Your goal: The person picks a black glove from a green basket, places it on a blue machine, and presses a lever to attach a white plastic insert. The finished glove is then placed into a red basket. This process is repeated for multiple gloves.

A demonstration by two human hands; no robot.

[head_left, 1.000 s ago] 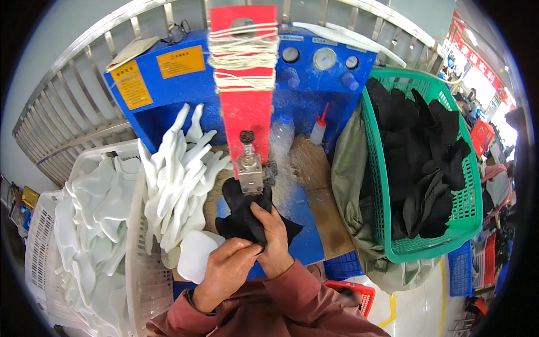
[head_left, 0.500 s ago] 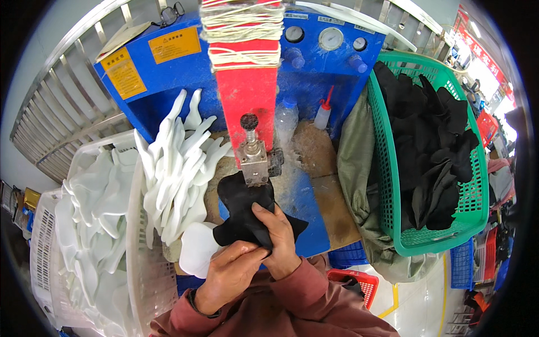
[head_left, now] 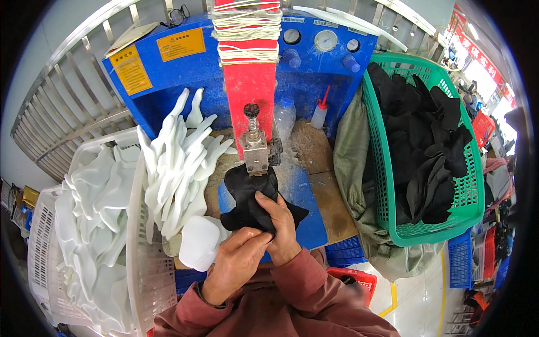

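Note:
Both hands grip a black fabric piece (head_left: 247,191) with a curvy outline, just in front of a metal machine head (head_left: 257,154). The far edge of the piece reaches up to the underside of that head; whether it is clamped there I cannot tell. My left hand (head_left: 238,259) pinches the near edge with its fingertips. Close beside it, my right hand (head_left: 279,224) wraps around the piece, its thumb pressed on top and its other fingers hidden beneath. A rounded white pad (head_left: 201,242) lies to the left of the hands, next to the left wrist.
A red machine arm (head_left: 250,95) wound with cord rises ahead, before a blue housing (head_left: 185,73) with gauges. White shaped pieces (head_left: 177,168) are piled at left, beside a white crate (head_left: 135,224) of more. At right stands a green basket (head_left: 384,185) holding black pieces (head_left: 421,135).
The whole view has shifted slightly. The near edge of the black piece is drawn in closer to my fingers, and my left hand sits a little further right. Both hands keep their hold.

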